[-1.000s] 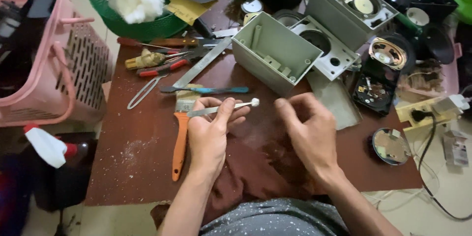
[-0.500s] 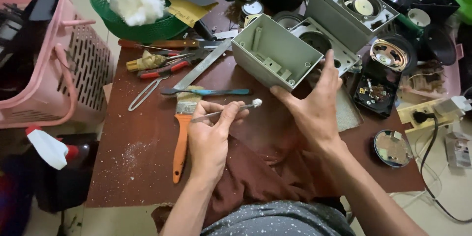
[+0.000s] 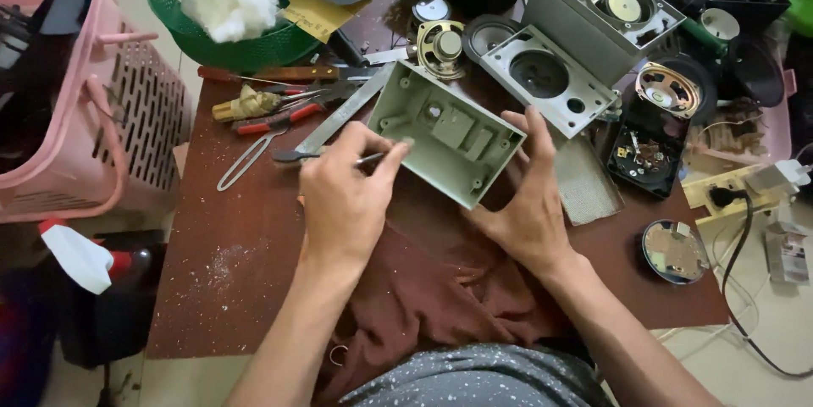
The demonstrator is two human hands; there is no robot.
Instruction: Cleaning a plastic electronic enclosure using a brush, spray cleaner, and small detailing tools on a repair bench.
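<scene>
While tilted open-side up over the bench (image 3: pixel 220 288) middle, grey-green box (image 3: pixel 447 143) is gripped by right hand (image 3: pixel 525 204); left hand (image 3: pixel 343 199) pinches thin tool (image 3: pixel 373 157) at its near-left edge. Green basket (image 3: pixel 169 0) far left.

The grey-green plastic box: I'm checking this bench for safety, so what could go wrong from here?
The box is tilted up, propped only by the right hand; it could slip while the left hand pokes the thin tool into it, and the tip may scratch inside. The table is crowded: loose speaker cones and pliers sit close enough to get knocked.
</scene>
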